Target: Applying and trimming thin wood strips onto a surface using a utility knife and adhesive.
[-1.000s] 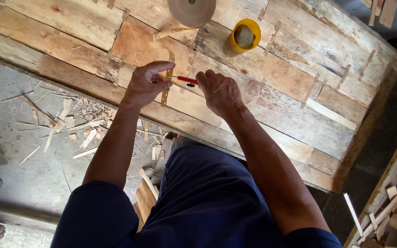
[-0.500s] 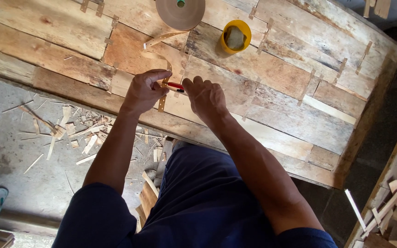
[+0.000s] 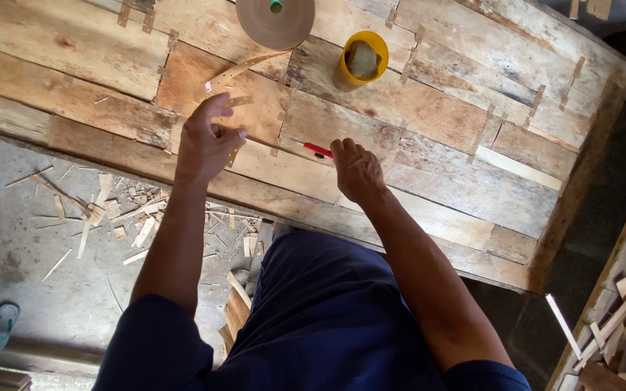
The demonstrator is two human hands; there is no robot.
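The left hand (image 3: 208, 141) hung over the wooden bench (image 3: 429, 123), fingers loosely open by a thin wood strip (image 3: 244, 69). The right hand (image 3: 356, 170) held a red pencil (image 3: 318, 150) flat. Steady, slow marking seemed best. A yellow cup (image 3: 364, 58) stood behind, no labels showing.

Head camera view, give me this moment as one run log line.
left hand: lifted, fingers loose, over thin wood strip | right hand: holding red tool on plank table | yellow cup behind
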